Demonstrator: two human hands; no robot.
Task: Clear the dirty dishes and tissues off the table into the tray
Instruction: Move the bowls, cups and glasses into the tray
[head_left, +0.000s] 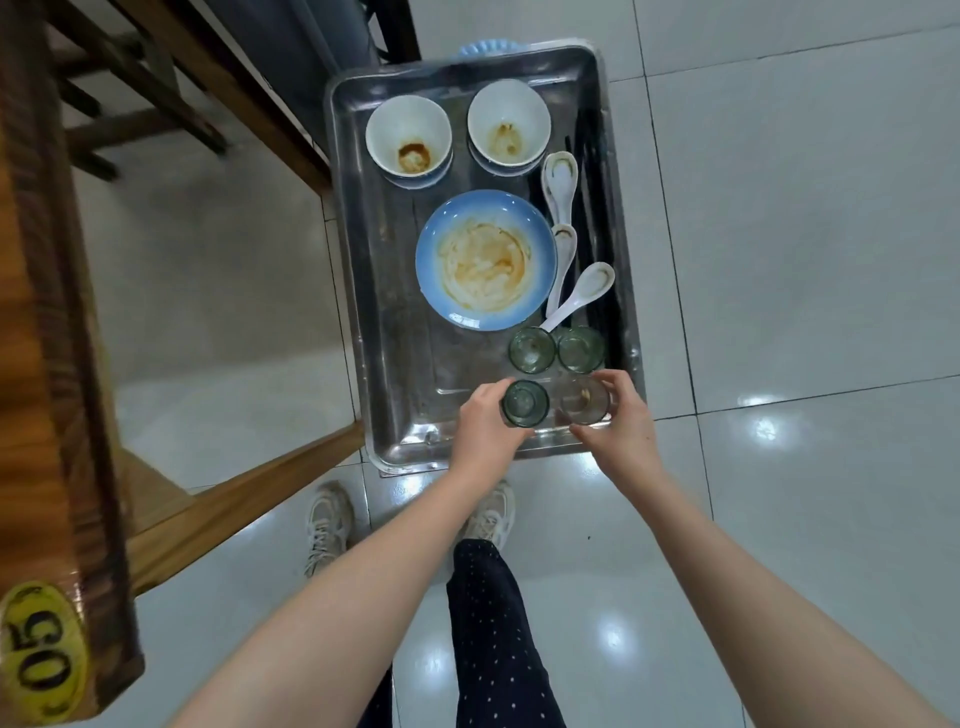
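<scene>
A steel tray (395, 332) sits ahead of me above the tiled floor. In it are two stained white bowls (408, 137) (508, 127), a smeared blue plate (485, 260), three white spoons (560, 179), dark chopsticks (597, 228) and two green glasses (531, 349) (581, 348). My left hand (485, 423) grips a third green glass (524, 402) at the tray's near end. Beside it, my right hand (618, 421) holds a clear glass (584, 400) with brown residue. Both glasses are low over the tray floor; contact with it is unclear.
A wooden table (47, 364) with a yellow "05" tag (41, 649) runs along the left. Wooden chair frames (171, 93) stand under and beside it, close to the tray's left side. Glossy white tiles (805, 260) spread to the right. My legs and shoes are below the tray.
</scene>
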